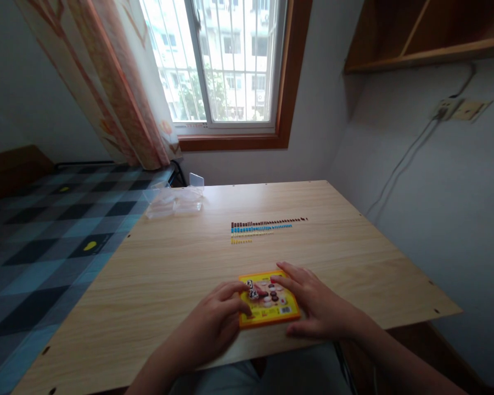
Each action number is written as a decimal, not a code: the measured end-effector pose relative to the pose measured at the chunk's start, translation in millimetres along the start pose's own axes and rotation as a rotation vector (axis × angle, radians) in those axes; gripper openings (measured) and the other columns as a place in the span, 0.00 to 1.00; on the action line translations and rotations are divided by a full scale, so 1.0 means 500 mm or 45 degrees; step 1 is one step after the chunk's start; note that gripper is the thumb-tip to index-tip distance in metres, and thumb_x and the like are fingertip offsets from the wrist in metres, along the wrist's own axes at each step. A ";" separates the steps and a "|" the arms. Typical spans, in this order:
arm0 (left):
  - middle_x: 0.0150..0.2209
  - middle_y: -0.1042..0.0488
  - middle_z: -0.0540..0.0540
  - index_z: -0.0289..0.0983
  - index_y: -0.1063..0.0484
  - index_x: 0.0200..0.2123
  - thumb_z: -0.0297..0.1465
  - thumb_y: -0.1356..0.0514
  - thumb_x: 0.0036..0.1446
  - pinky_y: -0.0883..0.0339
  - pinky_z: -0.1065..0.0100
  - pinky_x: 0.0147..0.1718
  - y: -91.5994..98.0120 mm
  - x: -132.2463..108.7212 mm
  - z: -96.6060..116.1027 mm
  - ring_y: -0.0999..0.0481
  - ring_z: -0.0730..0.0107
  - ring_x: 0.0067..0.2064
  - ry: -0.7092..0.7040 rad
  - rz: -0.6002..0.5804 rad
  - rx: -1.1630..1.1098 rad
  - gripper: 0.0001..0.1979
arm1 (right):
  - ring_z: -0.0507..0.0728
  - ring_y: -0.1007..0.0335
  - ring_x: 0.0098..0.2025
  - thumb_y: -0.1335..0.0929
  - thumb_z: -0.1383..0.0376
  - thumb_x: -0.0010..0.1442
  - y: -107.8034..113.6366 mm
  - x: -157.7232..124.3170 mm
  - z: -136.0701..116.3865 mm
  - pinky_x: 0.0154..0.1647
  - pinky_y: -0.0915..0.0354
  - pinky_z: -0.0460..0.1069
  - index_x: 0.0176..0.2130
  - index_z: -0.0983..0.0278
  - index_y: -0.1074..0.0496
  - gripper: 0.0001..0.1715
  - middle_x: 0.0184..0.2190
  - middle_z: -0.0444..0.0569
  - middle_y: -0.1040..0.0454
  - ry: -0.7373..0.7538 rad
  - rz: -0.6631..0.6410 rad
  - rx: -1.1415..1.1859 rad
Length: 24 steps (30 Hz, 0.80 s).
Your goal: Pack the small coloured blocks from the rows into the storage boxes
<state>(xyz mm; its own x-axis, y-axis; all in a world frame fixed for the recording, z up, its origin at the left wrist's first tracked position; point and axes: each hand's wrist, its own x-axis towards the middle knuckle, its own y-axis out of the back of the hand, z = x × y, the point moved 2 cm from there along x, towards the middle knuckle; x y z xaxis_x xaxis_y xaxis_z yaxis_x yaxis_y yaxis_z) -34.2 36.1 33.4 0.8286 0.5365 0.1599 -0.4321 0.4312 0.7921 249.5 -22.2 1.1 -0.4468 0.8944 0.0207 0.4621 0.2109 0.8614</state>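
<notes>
While my left hand [214, 323] and right hand [316, 307] clamp the yellow board [271, 317] at its sides, tilting it may spill its small pieces [274, 295].

The room is looking like a bedroom in a flat: a bed in a blue checked cover [45, 219] is lying beside the pale wooden table [181, 258], a patterned curtain [119, 93] is hanging at a barred window [226, 60] facing apartment blocks, and a wooden shelf [428, 55] is hanging on the wall.
</notes>
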 end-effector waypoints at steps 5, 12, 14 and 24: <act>0.66 0.36 0.43 0.44 0.23 0.48 0.20 0.43 0.57 0.32 0.51 0.62 -0.006 -0.007 -0.005 0.34 0.55 0.66 0.030 -0.048 0.006 0.20 | 0.72 0.57 0.75 0.25 0.42 0.54 -0.001 0.015 -0.015 0.72 0.54 0.68 0.72 0.58 0.43 0.57 0.76 0.59 0.55 0.006 -0.048 -0.022; 0.70 0.39 0.45 0.48 0.22 0.51 0.24 0.42 0.61 0.35 0.47 0.65 -0.013 -0.013 -0.015 0.39 0.52 0.70 0.014 -0.067 0.057 0.19 | 0.70 0.53 0.73 0.22 0.50 0.52 -0.001 0.030 -0.024 0.72 0.57 0.68 0.71 0.52 0.40 0.54 0.74 0.56 0.49 0.019 -0.053 -0.095; 0.71 0.41 0.46 0.51 0.22 0.53 0.30 0.42 0.65 0.34 0.48 0.64 -0.016 -0.019 -0.028 0.38 0.52 0.70 0.008 -0.048 0.085 0.16 | 0.70 0.50 0.71 0.22 0.50 0.51 0.001 0.031 -0.026 0.71 0.53 0.66 0.71 0.51 0.40 0.54 0.73 0.55 0.46 0.031 -0.038 -0.103; 0.70 0.36 0.44 0.50 0.29 0.63 0.39 0.40 0.65 0.29 0.48 0.60 -0.034 -0.036 -0.125 0.31 0.48 0.66 0.176 0.253 0.405 0.24 | 0.72 0.47 0.70 0.24 0.48 0.51 0.000 -0.044 0.031 0.69 0.49 0.66 0.70 0.52 0.38 0.52 0.72 0.55 0.43 -0.214 0.112 -0.182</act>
<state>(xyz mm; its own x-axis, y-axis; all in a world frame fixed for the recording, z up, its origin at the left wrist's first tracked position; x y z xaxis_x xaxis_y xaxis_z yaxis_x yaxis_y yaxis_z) -64.0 64.4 -19.7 0.6748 0.6888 0.2649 -0.4293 0.0743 0.9001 271.3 -35.9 -7.1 -0.2702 0.9625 0.0245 0.3754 0.0818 0.9233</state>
